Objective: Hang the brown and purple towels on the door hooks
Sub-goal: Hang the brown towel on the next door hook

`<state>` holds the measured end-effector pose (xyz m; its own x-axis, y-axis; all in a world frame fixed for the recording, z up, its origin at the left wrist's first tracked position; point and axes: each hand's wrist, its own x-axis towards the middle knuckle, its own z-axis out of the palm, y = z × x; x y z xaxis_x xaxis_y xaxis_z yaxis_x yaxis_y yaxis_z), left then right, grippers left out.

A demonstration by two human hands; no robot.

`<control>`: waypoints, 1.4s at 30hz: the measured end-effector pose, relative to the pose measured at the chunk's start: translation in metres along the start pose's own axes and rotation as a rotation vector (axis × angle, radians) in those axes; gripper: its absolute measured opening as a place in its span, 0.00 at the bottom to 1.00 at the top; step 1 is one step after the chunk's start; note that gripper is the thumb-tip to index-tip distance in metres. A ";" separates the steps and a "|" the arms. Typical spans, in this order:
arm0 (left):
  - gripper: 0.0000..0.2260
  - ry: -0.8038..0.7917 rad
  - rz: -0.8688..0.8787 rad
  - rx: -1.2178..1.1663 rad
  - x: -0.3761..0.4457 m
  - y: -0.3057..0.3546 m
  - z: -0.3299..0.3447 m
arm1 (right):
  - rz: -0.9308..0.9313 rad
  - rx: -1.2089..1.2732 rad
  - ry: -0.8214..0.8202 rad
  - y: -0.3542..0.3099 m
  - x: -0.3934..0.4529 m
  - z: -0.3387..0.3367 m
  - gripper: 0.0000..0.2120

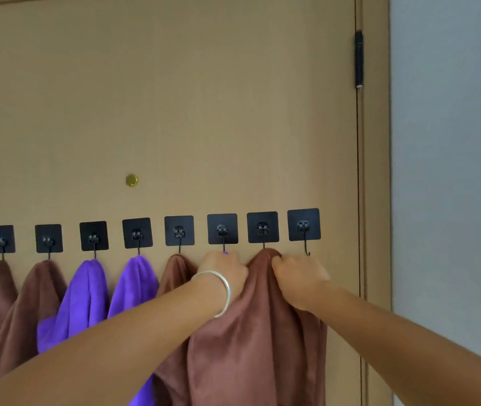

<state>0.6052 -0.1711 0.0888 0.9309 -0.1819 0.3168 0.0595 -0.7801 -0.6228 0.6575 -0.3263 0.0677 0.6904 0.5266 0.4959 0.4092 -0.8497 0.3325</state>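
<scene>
Both hands grip the soft brown microfibre towel [251, 332] at the seventh black adhesive hook [263, 227]: left hand [224, 269], right hand [299, 276]. Tugging downward could peel the pad off the tan door [174, 98], or the fold may slip.

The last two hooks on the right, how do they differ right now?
The seventh hook has a brown towel bunched at its tip, with the left hand and right hand gripping that towel beside it; the eighth hook is bare. The seventh hook's curved end is hidden by cloth; the eighth hook's curl shows plainly. Both are thin wire hooks on matching black square pads stuck to the door.
</scene>
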 end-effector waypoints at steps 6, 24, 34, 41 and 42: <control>0.21 -0.090 0.050 -0.179 -0.014 0.041 0.019 | 0.049 0.187 -0.108 -0.015 -0.010 0.022 0.14; 0.21 0.354 -0.045 -0.264 -0.015 0.026 -0.013 | 0.345 0.426 0.343 0.011 -0.062 0.019 0.18; 0.31 0.595 0.103 -0.376 0.026 0.086 -0.030 | 0.557 0.227 0.391 0.041 -0.109 -0.001 0.28; 0.30 0.670 0.310 -0.583 0.040 0.108 -0.059 | 0.688 0.024 0.343 0.045 -0.153 -0.034 0.30; 0.30 0.681 0.349 -0.614 0.039 0.112 -0.062 | 0.709 -0.020 0.322 0.044 -0.159 -0.039 0.29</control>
<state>0.6256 -0.3030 0.0758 0.4418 -0.6177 0.6506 -0.5570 -0.7574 -0.3408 0.5420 -0.4462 0.0346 0.5748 -0.1575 0.8030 -0.0782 -0.9874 -0.1376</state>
